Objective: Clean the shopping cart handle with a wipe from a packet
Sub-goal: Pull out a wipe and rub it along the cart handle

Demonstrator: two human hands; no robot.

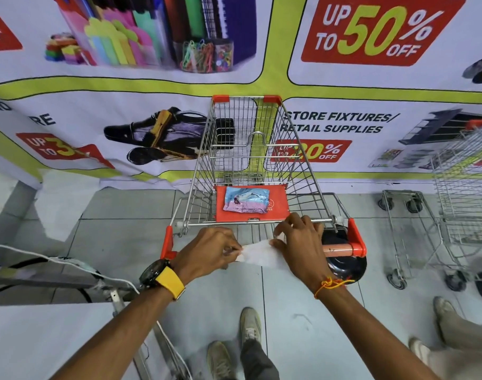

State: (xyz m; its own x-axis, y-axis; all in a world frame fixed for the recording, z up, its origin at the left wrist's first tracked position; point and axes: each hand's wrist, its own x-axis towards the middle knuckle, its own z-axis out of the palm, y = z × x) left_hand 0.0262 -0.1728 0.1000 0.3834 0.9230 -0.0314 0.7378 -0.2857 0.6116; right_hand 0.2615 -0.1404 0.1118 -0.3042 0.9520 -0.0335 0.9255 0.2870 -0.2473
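Observation:
A wire shopping cart (242, 149) with orange corners stands in front of me. Its orange handle (338, 249) shows only at the right end; my hands cover the rest. A pale blue and pink wipe packet (246, 200) lies flat on the orange child-seat flap (278, 207). My left hand (207, 249) and my right hand (298, 242) each pinch one end of a white wipe (257, 255), stretched between them just over the handle's middle.
A printed sale banner (371, 37) covers the wall behind the cart. A second wire cart (464, 187) stands at the right. A white counter (42, 338) and cables lie at the left. My shoes (250, 325) and another person's shoes (442, 308) are on the tiled floor.

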